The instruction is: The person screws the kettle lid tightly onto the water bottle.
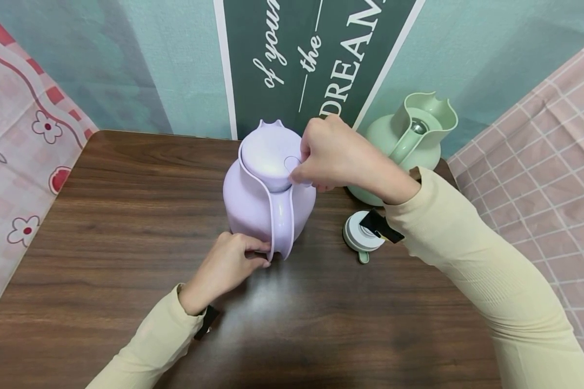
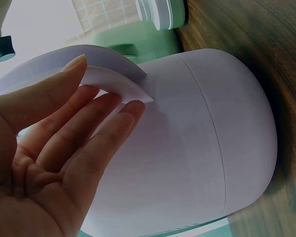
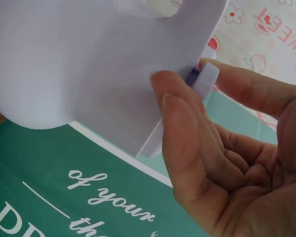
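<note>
Lavender jug upright near the tabletop's back edge, about midway along. Left hand: thumb and fingers pinching the lower end of its handle. Right hand: fingers pinching the small tab of the lid.

Handling, judged by eye: stiff shell, smooth, probably slippery; weight unknown, heavier if filled. Best hold: handle for the jug, tab for the lid.

Count: two jugs, one lavender, one green at the right rear corner; one lid; one white-and-green stopper just before the green jug.
</note>
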`<state>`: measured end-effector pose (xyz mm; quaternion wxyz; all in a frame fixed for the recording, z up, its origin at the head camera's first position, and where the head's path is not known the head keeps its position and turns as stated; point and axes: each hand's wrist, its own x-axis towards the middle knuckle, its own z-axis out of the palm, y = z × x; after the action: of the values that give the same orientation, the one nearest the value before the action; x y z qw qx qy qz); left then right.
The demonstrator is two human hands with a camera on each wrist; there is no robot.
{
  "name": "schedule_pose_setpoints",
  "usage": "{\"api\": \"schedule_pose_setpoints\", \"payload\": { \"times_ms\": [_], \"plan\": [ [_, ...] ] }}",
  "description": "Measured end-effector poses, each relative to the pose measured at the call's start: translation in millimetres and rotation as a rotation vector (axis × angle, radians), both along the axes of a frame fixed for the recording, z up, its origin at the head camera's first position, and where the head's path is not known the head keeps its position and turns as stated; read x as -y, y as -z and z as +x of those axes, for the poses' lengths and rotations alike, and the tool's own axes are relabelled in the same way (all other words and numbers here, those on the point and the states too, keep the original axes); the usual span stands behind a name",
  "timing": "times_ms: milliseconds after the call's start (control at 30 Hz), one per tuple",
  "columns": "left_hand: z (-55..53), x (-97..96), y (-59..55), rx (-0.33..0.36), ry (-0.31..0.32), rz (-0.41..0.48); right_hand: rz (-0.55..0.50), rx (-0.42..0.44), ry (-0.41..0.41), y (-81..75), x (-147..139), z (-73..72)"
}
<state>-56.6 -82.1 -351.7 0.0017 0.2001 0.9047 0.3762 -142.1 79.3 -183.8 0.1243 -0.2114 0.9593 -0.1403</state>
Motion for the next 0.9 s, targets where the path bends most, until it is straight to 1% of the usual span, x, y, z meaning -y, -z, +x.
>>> {"api": "schedule_pose_setpoints", "payload": {
  "times_ms": [233,500,733,900],
  "plan": [
    [0.2,0.3,0.1,0.002,0.009,0.019,0.004,-0.015,-0.009,1.1,0.2,0.8],
    [0.7,0.7,-0.2,-0.004,0.009,0.02,-0.002,-0.023,-0.016,1.6,0.8,2.3],
    [0.5,0.9,0.3,-0.005,0.009,0.021,-0.009,0.016,0.014,0.9,2.2,4.5],
    [0.1,1.1,0.3,-0.01,0.012,0.016,-0.008,0.024,0.027,0.8,3.1,5.5]
  ]
}}
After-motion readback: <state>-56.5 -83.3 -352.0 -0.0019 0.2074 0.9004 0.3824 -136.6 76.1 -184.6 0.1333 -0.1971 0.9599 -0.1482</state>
